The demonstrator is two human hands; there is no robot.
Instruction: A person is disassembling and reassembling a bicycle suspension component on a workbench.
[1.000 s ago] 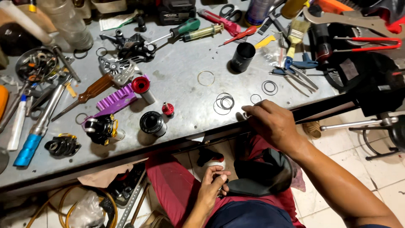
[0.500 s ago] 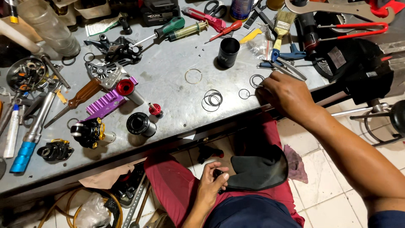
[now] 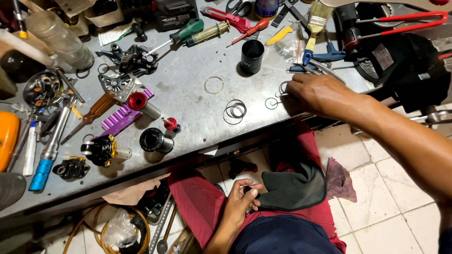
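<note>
Grey sheet-metal workbench, absolutely buried in bike bits and tools, and the action is at its near right edge. The right hand lies palm-down on the bench with its fingertips bunched over a thin dark wire ring that lies flat on the metal. A second thin ring of the same kind sits just beside it, apart from the fingers. I honestly can't tell if the fingers have the first ring pinched or are only touching it, since the tips cover that side of it.

The left hand is down in the lap, fingers loosely curled at the edge of a dark grey cloth draped over red trousers. It might be nipping something small, but I can't make it out.

Close by are a little stack of overlapping black rings to the left, a lone brass-coloured ring further back, a short black cylinder cup standing upright behind that, and blue-handled pliers right behind the knuckles.

To me this looks like the picking-out stage, one ring being singled out from the loose ones. Getting a flat wire ring off smooth metal calls for a fingernail under the rim, or sliding it to the bench edge. It's fiddly, and a slip could flick it onto the tile floor.
</note>
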